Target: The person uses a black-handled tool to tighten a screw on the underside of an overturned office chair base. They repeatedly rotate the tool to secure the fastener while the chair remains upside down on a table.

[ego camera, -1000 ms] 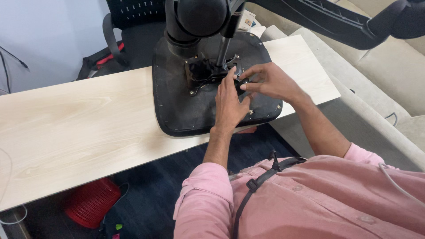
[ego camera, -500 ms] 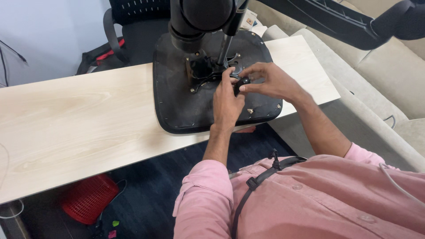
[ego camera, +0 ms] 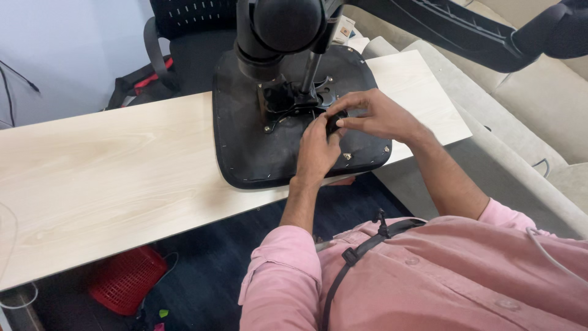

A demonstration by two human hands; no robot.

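Observation, standing beside the worktop (ego camera: 110,178): an upturned black chair seat (ego camera: 257,153) lies flat on the pale wood, underside up, its right edge close to the worktop's end. The black mounting mechanism (ego camera: 288,98) sits bolted near the seat's centre, with a thick black column (ego camera: 275,30) rising from it towards the camera.

Left hand (ego camera: 317,150): resting on the seat just right of the mechanism, fingers curled and pinched around a small dark part (ego camera: 334,124). Right hand (ego camera: 373,115): reaching in from the right, thumb and fingertips closed narrowly on the same part, touching the left hand's fingertips. What the part is cannot be made out; the fingers hide most of it.

Change over the last second: both hands have kept to the same spot at the mechanism's right side. The left hand has slid slightly lower on the seat, and the right fingers have drawn tighter together. Seat has not shifted on the worktop. Judgement: fine fingertip work on the part continues; nothing has come free.

Surroundings: a black office chair (ego camera: 190,37) behind the worktop, a red basket (ego camera: 125,279) on the floor below it, a beige sofa (ego camera: 539,122) to the right.
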